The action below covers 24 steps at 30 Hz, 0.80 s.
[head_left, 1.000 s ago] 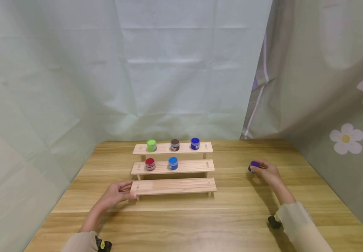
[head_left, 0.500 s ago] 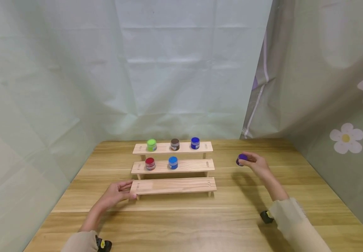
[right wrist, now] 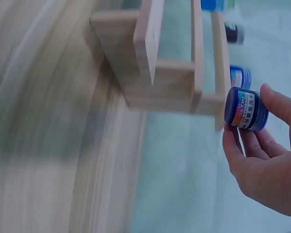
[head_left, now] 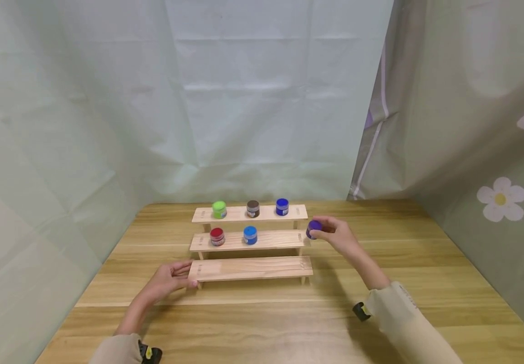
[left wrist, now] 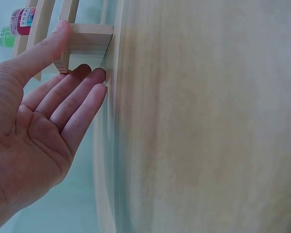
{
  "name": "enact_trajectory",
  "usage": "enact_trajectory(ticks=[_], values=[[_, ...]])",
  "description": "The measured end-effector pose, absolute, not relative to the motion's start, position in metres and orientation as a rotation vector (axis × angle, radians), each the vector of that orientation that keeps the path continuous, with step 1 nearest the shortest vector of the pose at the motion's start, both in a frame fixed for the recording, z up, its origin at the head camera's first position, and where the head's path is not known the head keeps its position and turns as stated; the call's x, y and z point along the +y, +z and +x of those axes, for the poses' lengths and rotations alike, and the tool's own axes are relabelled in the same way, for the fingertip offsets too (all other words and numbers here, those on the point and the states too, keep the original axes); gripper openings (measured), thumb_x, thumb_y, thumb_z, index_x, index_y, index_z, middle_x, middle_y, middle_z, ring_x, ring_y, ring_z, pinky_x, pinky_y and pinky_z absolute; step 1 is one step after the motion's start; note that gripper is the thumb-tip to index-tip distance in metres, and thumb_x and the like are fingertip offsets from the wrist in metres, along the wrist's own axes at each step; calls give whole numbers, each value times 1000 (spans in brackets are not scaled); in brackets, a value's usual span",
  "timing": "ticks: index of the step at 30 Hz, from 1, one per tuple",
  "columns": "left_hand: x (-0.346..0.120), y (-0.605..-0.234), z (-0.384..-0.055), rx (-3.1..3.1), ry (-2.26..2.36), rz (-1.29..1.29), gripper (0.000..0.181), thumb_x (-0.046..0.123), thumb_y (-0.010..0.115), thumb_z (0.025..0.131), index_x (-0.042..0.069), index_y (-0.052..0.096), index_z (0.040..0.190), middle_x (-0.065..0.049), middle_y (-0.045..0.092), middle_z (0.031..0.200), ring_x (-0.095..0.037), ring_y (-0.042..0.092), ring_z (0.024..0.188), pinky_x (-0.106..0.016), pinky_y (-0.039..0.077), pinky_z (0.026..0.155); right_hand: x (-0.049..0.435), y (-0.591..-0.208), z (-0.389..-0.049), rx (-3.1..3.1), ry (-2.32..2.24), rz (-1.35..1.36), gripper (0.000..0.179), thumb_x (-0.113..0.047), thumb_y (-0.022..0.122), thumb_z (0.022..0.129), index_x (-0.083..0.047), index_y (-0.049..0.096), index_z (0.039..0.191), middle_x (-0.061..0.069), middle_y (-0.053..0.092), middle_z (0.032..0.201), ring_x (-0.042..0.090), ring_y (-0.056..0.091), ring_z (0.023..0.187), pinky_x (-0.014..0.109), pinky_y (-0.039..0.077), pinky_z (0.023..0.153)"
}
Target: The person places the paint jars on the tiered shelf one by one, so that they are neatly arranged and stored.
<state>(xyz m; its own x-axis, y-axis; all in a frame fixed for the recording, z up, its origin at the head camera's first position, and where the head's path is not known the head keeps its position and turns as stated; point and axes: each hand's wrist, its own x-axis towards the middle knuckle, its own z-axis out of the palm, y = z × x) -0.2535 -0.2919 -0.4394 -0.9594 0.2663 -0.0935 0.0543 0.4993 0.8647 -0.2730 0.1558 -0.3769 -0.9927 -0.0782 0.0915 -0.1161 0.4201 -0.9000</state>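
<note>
My right hand (head_left: 341, 237) pinches a small dark purple-blue paint jar (right wrist: 245, 109) between thumb and fingers, in the air by the right end of the middle shelf (head_left: 280, 239). At the left end of the front shelf (head_left: 253, 269), my left hand (head_left: 165, 281) rests with its thumb against the board's edge; in the left wrist view its fingers (left wrist: 82, 109) are extended beside the wooden end. A red paint jar (head_left: 217, 236) and a light blue paint jar (head_left: 250, 235) stand on the middle shelf.
On the back shelf (head_left: 266, 214) stand a green jar (head_left: 219, 210), a brown jar (head_left: 253, 209) and a dark blue jar (head_left: 282, 207). The stepped wooden rack sits on a wood-grain table (head_left: 262, 328). Pale curtains (head_left: 262, 101) hang behind and at the sides.
My right hand has carried the purple-blue paint jar leftward from the right part of the table to the rack's right end. My left hand has stayed at the front shelf.
</note>
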Motion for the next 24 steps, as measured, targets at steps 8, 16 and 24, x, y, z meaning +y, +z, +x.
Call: enact_trajectory(ticks=[8, 16, 24], values=[[-291, -439, -254, 2533, 1433, 260, 73, 20, 75, 86, -15, 40, 140, -31, 46, 143, -43, 53, 128, -37, 55, 98, 121, -379, -280, -2616, 1717, 246, 46, -18, 69, 91, -2, 58, 133, 23, 62, 127, 33, 61, 114, 38, 57, 91], [-292, -437, -253, 2537, 1437, 247, 73, 19, 76, 85, -15, 41, 139, -31, 47, 141, -43, 54, 127, -38, 55, 97, 97, -384, -287, -2619, 1717, 283, 42, -14, 71, 89, -1, 62, 128, 22, 67, 119, 25, 65, 103, 30, 59, 84], [-292, -441, -255, 2532, 1455, 236, 73, 21, 78, 83, -12, 44, 139, -30, 50, 140, -41, 56, 126, -39, 55, 98, 86, -385, -289, -2631, 1710, 279, 43, -12, 72, 88, -1, 61, 128, 21, 67, 120, 27, 65, 105, 34, 59, 90]])
